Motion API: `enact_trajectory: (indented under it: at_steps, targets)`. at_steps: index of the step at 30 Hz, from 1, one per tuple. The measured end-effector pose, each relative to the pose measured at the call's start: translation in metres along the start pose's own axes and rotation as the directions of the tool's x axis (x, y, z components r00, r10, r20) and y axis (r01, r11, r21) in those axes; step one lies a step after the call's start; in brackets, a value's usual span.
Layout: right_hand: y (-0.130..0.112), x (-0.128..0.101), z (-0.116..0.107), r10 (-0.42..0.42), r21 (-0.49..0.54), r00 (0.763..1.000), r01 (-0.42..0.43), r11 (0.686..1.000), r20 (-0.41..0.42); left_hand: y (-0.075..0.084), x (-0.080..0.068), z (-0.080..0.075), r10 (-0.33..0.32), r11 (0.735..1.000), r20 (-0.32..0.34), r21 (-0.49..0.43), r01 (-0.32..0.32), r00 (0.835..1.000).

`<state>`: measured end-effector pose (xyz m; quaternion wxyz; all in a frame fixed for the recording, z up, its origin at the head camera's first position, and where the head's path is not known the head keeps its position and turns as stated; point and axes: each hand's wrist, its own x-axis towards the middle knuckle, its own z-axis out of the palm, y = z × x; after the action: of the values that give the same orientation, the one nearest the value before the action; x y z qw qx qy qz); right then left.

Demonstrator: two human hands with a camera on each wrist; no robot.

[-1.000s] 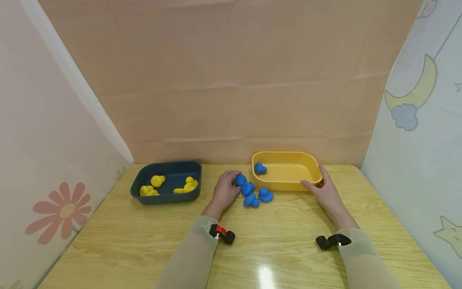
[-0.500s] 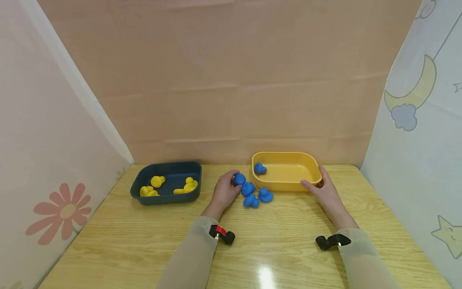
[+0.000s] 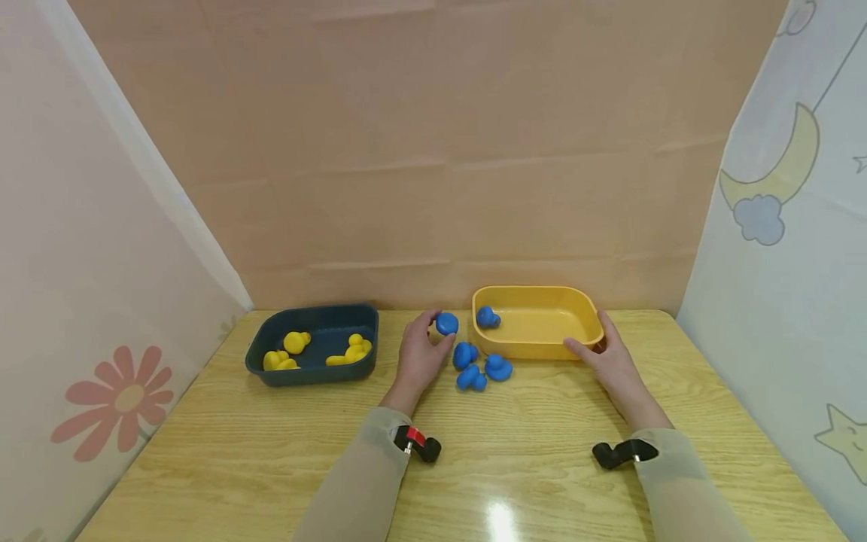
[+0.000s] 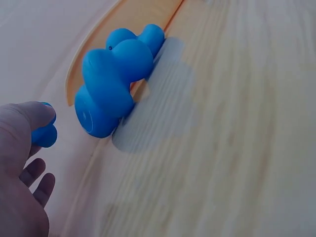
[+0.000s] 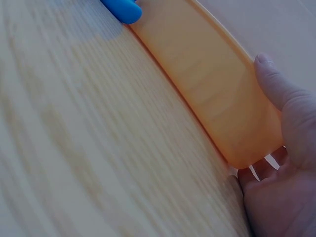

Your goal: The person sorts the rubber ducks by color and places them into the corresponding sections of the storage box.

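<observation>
Since the earlier frames, the left hand (image 3: 420, 360) has risen a little, carrying a blue duck (image 3: 447, 324) up and away from the others, while the right hand (image 3: 615, 363) has stayed put. In the head view, the held duck is near the middle of the frame, pinched between the left thumb and fingers, just left of the yellow tray (image 3: 535, 350). Three loose blue ducks (image 3: 471, 378) sit below it on the wooden table (image 3: 528, 452), and another blue duck (image 3: 488, 317) lies inside the tray's left end. The right thumb and fingers are clamped on the tray's right end. Left of centre stands a dark tray (image 3: 311, 375) with yellow ducks (image 3: 295, 342) in it. In the left wrist view, the held duck shows at the left edge, partly hidden by the thumb; two fingers below it are slightly apart. The loose ducks overlap at upper left, with the yellow tray's wall behind them. In the right wrist view, the tray slants from the top towards the right; the thumb presses its rim, fingers lie against its end, and part of a blue duck shows at the top edge.
</observation>
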<state>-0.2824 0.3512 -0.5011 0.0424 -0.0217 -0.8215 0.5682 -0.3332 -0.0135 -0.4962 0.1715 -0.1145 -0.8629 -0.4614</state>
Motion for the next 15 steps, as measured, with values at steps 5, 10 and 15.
enact_trajectory:
  at_steps: [5, 10, 15]
  targets:
    - [0.0, 0.0, 0.0, -0.005, 0.002, 1.0, 0.005, 1.0, -0.004, 0.009, 0.001, 0.0, 0.04, 0.999, -0.032, -0.031, -0.041, 0.999]
    - [-0.002, -0.002, 0.001, -0.004, -0.004, 1.0, 0.004, 1.0, -0.009, 0.02, 0.0, 0.002, 0.052, 0.996, -0.029, -0.075, -0.054, 0.998]
    - [-0.005, -0.004, 0.002, -0.009, 0.006, 1.0, 0.009, 1.0, -0.003, 0.032, -0.002, 0.006, 0.065, 0.993, -0.006, -0.102, -0.065, 0.998]
